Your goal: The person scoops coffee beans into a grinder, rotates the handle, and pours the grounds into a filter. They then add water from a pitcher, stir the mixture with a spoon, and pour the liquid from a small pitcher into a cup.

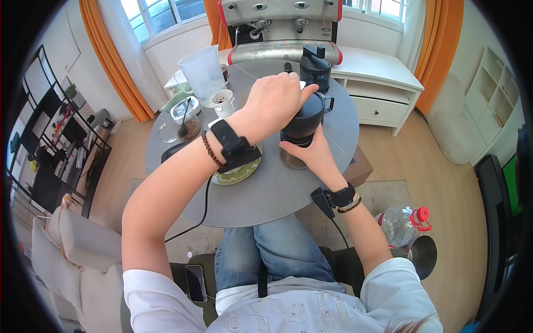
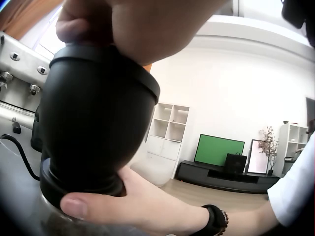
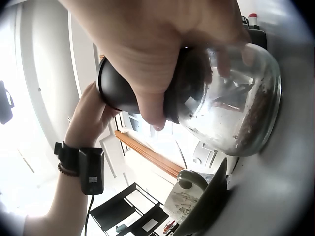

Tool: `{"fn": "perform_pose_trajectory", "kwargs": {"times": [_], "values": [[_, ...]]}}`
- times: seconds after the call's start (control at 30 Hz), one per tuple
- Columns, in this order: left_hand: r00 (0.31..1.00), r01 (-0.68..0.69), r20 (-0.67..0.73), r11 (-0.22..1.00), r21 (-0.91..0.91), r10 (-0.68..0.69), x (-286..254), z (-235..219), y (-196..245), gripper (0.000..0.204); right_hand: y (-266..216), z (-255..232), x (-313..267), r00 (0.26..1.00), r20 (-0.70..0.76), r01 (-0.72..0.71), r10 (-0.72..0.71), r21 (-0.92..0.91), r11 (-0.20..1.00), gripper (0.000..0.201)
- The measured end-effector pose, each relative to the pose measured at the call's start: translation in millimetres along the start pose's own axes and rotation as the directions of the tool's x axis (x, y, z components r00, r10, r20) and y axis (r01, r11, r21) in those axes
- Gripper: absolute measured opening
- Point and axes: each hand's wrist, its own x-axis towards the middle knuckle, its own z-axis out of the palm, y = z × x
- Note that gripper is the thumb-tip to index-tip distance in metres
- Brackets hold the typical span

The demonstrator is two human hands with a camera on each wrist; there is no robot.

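A manual coffee grinder [image 1: 302, 125] with a black body and a clear glass jar [image 3: 236, 103] stands on the grey round table. Brown grounds show inside the jar. My left hand [image 1: 272, 102] lies over the grinder's top with its fingers curled there; what they grasp is hidden beneath the hand. Lower down, my right hand [image 1: 315, 155] grips the black neck just above the glass, thumb in front. In the left wrist view the grinder's black body [image 2: 98, 113] fills the space between both hands.
Left of the grinder are a green-patterned plate [image 1: 239, 176], a white cup [image 1: 223, 103], a glass mug [image 1: 189, 130] with brown contents and a clear pitcher [image 1: 204, 75]. Behind stands a black appliance [image 1: 315, 69]; an espresso machine [image 1: 283, 33] is farther back.
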Motion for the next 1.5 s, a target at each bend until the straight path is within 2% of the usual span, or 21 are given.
{"fn": "perform_pose_trajectory", "kwargs": {"times": [0.07, 0.17, 0.27, 0.37, 0.4, 0.47, 0.57, 0.67, 0.7, 0.8, 0.93, 0.97, 1.03, 1.07, 1.13, 1.2, 1.27, 1.37, 1.4, 1.47, 1.5], "values": [[0.997, -0.001, -0.082, 1.000, 0.019, 0.003, -4.4, 5.4, -0.6, 0.039, 0.5, -1.4, 0.8, 1.000, 0.002, 0.008, -0.008, -0.004, 1.000, 0.077], [0.992, -0.126, 0.027, 0.992, 0.011, 0.126, -1.9, 4.8, -14.2, 0.032, 1.3, -3.6, 0.8, 1.000, 0.019, -0.005, 0.005, 0.011, 1.000, 0.075], [0.978, -0.098, 0.171, 0.986, -0.134, 0.120, 3.2, -13.7, -13.4, 0.027, 1.4, -6.6, 1.9, 0.999, 0.049, -0.017, 0.017, 0.007, 1.000, 0.078], [0.906, -0.321, 0.189, 0.906, -0.276, 0.378, 14.1, -19.8, -28.3, 0.026, -1.1, -14.9, 5.9, 0.988, 0.147, -0.047, 0.035, 0.077, 0.996, 0.082], [0.866, -0.355, 0.268, 0.897, -0.264, 0.421, 19.0, -27.2, -28.8, 0.026, -1.2, -15.3, 6.1, 0.985, 0.163, -0.065, 0.050, 0.089, 0.994, 0.083], [0.837, -0.424, 0.258, 0.870, -0.252, 0.483, 26.0, -30.4, -33.7, 0.027, -2.3, -17.7, 6.8, 0.980, 0.183, -0.093, 0.072, 0.109, 0.990, 0.086], [0.899, -0.181, 0.333, 0.934, -0.309, 0.285, 22.6, -29.6, -24.1, 0.032, -0.4, -10.4, 4.5, 0.995, 0.100, -0.036, 0.027, 0.091, 0.995, 0.079], [0.982, 0.128, 0.171, 0.955, -0.267, -0.083, 6.5, -3.8, 11.6, 0.038, 5.9, -1.9, 4.8, 0.999, 0.042, 0.021, -0.025, 0.100, 0.995, 0.075], [0.988, 0.149, 0.081, 0.939, -0.311, -0.130, 2.2, 3.5, 18.1, 0.039, 6.7, -0.9, 4.4, 0.999, 0.026, 0.039, -0.042, 0.107, 0.993, 0.073], [0.969, 0.230, 0.047, 0.828, -0.512, -0.241, 7.6, 16.1, 16.4, 0.035, 4.5, -1.5, 3.5, 1.000, 0.012, 0.018, -0.018, 0.024, 1.000, 0.073], [0.977, 0.101, -0.126, 0.889, -0.447, -0.174, 5.1, 30.8, 12.0, 0.035, 4.4, -0.7, 1.8, 0.999, -0.019, 0.045, -0.046, -0.055, 0.997, 0.072], [0.986, 0.153, 0.023, 0.847, -0.509, -0.165, 7.6, 22.6, 11.1, 0.036, 3.2, -0.6, 2.0, 0.998, -0.025, 0.049, -0.050, -0.054, 0.997, 0.072], [0.946, 0.281, 0.306, 0.749, -0.600, -0.110, 11.7, -1.1, 7.9, 0.041, 3.0, -1.9, 2.4, 0.999, -0.001, 0.052, -0.052, -0.032, 0.998, 0.073], [0.933, 0.269, 0.359, 0.703, -0.659, -0.020, 10.6, -3.5, -1.1, 0.041, 4.0, -3.4, 2.3, 0.998, 0.027, 0.048, -0.048, -0.010, 0.999, 0.073], [0.884, 0.259, 0.435, 0.595, -0.761, 0.170, 12.8, -7.0, -20.9, 0.042, 4.3, -8.0, 3.3, 0.996, 0.082, 0.031, -0.035, 0.047, 0.998, 0.073], [0.887, 0.232, 0.409, 0.561, -0.794, 0.212, 12.5, -7.5, -25.4, 0.042, 1.8, -8.8, 3.7, 0.991, 0.136, -0.003, -0.014, 0.126, 0.992, 0.074], [0.913, 0.186, 0.340, 0.513, -0.838, 0.224, 14.9, -2.6, -23.4, 0.041, 4.2, -5.5, 4.0, 0.994, 0.100, 0.041, -0.052, 0.107, 0.993, 0.074], [0.968, 0.216, 0.221, 0.844, -0.491, -0.119, 8.5, -12.0, -7.7, 0.032, 6.3, -3.4, 4.9, 0.996, 0.057, 0.073, -0.074, 0.019, 0.997, 0.074], [0.962, 0.215, 0.220, 0.942, -0.258, -0.160, 11.9, -16.6, -5.1, 0.034, 6.1, -1.5, 3.4, 0.996, 0.045, 0.074, -0.073, -0.014, 0.997, 0.074], [0.952, 0.186, 0.194, 0.952, 0.242, -0.235, 19.5, -28.2, 1.5, 0.044, 2.8, 0.9, 1.8, 0.998, 0.034, 0.062, -0.061, -0.029, 0.998, 0.073], [0.958, 0.139, 0.196, 0.937, 0.320, -0.209, 20.5, -39.0, 9.5, 0.057, 1.9, 1.6, 1.5, 0.998, 0.029, 0.057, -0.056, -0.038, 0.998, 0.073]]}}
